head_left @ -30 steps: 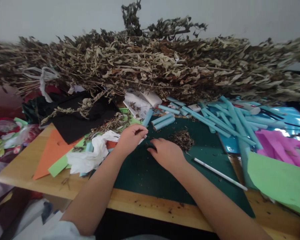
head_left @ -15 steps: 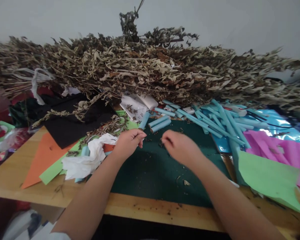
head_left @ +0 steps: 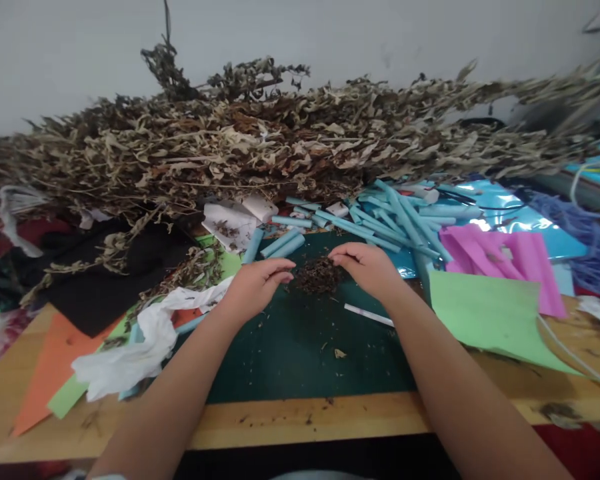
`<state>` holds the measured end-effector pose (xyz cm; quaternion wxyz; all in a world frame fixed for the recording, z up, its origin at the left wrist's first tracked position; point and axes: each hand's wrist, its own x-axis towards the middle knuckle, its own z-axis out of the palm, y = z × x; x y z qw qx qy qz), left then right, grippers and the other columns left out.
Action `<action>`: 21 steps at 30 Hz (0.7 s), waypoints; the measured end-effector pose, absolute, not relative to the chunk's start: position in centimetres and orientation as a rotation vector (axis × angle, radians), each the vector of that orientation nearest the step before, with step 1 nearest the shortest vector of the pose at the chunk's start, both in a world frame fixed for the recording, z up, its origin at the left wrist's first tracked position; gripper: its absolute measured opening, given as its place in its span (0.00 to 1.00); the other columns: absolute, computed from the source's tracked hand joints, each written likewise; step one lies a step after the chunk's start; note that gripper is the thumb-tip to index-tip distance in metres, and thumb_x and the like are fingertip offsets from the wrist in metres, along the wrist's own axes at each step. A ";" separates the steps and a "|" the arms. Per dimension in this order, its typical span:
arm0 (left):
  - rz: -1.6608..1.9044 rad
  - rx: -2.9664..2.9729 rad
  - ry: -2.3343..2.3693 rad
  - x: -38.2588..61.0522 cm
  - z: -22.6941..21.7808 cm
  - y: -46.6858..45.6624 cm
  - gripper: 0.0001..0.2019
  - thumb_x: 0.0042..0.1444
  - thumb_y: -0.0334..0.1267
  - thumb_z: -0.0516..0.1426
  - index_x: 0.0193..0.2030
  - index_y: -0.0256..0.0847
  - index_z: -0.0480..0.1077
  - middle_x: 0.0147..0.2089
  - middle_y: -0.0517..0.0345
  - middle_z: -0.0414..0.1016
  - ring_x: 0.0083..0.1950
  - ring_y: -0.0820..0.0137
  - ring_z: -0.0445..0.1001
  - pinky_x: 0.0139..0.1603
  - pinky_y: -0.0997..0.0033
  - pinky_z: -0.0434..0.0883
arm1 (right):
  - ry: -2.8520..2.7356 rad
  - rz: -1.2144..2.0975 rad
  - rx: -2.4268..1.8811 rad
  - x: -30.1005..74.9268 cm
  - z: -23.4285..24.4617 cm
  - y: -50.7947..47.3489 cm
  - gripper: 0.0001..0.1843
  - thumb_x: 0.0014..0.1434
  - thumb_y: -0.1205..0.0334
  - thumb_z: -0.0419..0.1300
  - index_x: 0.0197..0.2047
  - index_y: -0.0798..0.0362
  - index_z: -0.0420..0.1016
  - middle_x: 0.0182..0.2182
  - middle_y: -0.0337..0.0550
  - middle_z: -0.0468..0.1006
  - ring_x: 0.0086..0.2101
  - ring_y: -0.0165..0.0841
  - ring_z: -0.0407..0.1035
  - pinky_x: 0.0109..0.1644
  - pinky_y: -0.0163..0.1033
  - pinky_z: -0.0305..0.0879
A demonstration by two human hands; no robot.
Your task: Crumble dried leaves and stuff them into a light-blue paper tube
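Note:
A small heap of crumbled dried leaves (head_left: 319, 277) lies on the dark green mat (head_left: 300, 360). My left hand (head_left: 257, 285) is just left of the heap, open, its fingers stretched toward it and the thumb a little apart. On the opposite side, my right hand (head_left: 367, 268) is open with bent fingers, its fingertips at the heap's right edge. Neither hand visibly holds anything. A thin white strip (head_left: 369, 315) rests on the mat below my right hand. Behind my left hand lie short blue paper tubes (head_left: 283, 245).
Bundles of dried leafy stems (head_left: 280, 143) stretch along the back. Many blue tubes (head_left: 405, 217) are piled at the back right, near pink paper (head_left: 505, 257) and a green sheet (head_left: 485, 313). Crumpled white tissue (head_left: 150, 340), orange paper (head_left: 55, 373) and black cloth (head_left: 95, 287) lie left.
The camera view has turned to the right. My fingers, curled before, have straightened and opened. The leaf heap now shows between my hands, and the white strip shows by my right forearm.

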<state>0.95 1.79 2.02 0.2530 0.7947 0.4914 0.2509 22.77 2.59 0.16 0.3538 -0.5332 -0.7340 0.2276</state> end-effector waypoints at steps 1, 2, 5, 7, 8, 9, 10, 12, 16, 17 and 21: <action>0.677 2.153 1.320 1.6 2.3 2.2 0.09 0.51 0.35 0.50 0.38 0.44 0.69 0.32 0.62 0.76 0.35 0.72 0.74 0.38 0.72 0.69 | -1.892 0.601 -1.374 22.8 0.2 2.6 0.08 0.52 0.66 0.50 0.30 0.52 0.70 0.27 0.39 0.74 0.30 0.30 0.66 0.34 0.34 0.60; 0.681 2.149 1.305 2.2 2.5 2.7 0.08 0.51 0.35 0.51 0.37 0.43 0.69 0.32 0.62 0.76 0.35 0.72 0.74 0.38 0.72 0.69 | -1.889 0.606 -1.366 22.9 0.2 2.5 0.08 0.52 0.66 0.49 0.29 0.52 0.69 0.25 0.38 0.73 0.28 0.29 0.65 0.32 0.34 0.59; 0.715 2.146 1.256 3.9 3.2 4.1 0.05 0.50 0.34 0.51 0.31 0.41 0.68 0.29 0.62 0.75 0.32 0.74 0.73 0.36 0.74 0.68 | -1.880 0.575 -1.346 22.9 0.1 2.4 0.07 0.53 0.66 0.48 0.28 0.53 0.65 0.22 0.36 0.69 0.25 0.28 0.63 0.29 0.32 0.57; 0.732 2.148 1.231 4.8 3.3 4.8 0.05 0.50 0.33 0.51 0.28 0.40 0.67 0.27 0.62 0.74 0.30 0.75 0.73 0.33 0.76 0.67 | -1.875 0.549 -1.353 22.9 0.0 2.5 0.07 0.53 0.65 0.47 0.27 0.53 0.64 0.21 0.36 0.68 0.24 0.27 0.62 0.28 0.32 0.56; 0.732 2.154 1.228 5.1 3.2 5.1 0.05 0.50 0.33 0.51 0.27 0.39 0.66 0.25 0.63 0.74 0.28 0.76 0.72 0.32 0.76 0.66 | -1.874 0.535 -1.364 22.9 0.0 2.5 0.07 0.53 0.64 0.48 0.26 0.53 0.64 0.21 0.36 0.68 0.24 0.27 0.61 0.28 0.32 0.55; 0.720 2.166 1.234 5.2 3.0 5.3 0.05 0.51 0.34 0.51 0.26 0.39 0.66 0.24 0.64 0.73 0.27 0.76 0.71 0.31 0.76 0.65 | -1.875 0.520 -1.377 22.9 0.0 2.6 0.07 0.53 0.64 0.48 0.26 0.53 0.64 0.20 0.36 0.67 0.24 0.27 0.61 0.28 0.32 0.55; 0.697 2.191 1.249 5.3 2.7 5.5 0.07 0.51 0.36 0.51 0.25 0.39 0.65 0.22 0.64 0.72 0.25 0.76 0.70 0.29 0.76 0.64 | -1.882 0.504 -1.388 22.9 -0.1 2.7 0.07 0.53 0.63 0.49 0.26 0.53 0.64 0.20 0.36 0.67 0.24 0.27 0.61 0.27 0.32 0.55; 0.642 2.275 1.297 5.3 1.9 5.7 0.11 0.51 0.40 0.51 0.21 0.39 0.63 0.18 0.64 0.68 0.23 0.75 0.67 0.25 0.76 0.61 | -1.899 0.475 -1.398 22.8 -0.1 2.8 0.07 0.52 0.63 0.50 0.24 0.53 0.65 0.21 0.37 0.68 0.25 0.28 0.61 0.28 0.33 0.55; 0.639 2.473 1.343 4.9 0.8 5.8 0.18 0.54 0.45 0.46 0.17 0.39 0.58 0.16 0.63 0.60 0.21 0.74 0.61 0.21 0.75 0.54 | -1.890 0.523 -1.422 22.7 -0.4 3.0 0.05 0.50 0.65 0.52 0.27 0.52 0.69 0.25 0.38 0.72 0.27 0.29 0.64 0.30 0.34 0.58; 0.653 2.494 1.338 4.8 0.7 5.8 0.17 0.54 0.44 0.46 0.18 0.39 0.57 0.17 0.63 0.60 0.21 0.74 0.60 0.21 0.75 0.54 | -1.879 0.542 -1.434 22.7 -0.5 3.1 0.05 0.50 0.65 0.53 0.28 0.52 0.70 0.26 0.38 0.73 0.27 0.29 0.65 0.30 0.34 0.59; 0.688 2.496 1.276 5.1 0.3 5.8 0.08 0.52 0.38 0.50 0.24 0.39 0.61 0.24 0.61 0.64 0.27 0.73 0.63 0.26 0.75 0.58 | -1.852 0.580 -1.436 22.8 -1.0 3.2 0.08 0.50 0.67 0.52 0.32 0.51 0.72 0.31 0.39 0.76 0.32 0.31 0.68 0.36 0.36 0.62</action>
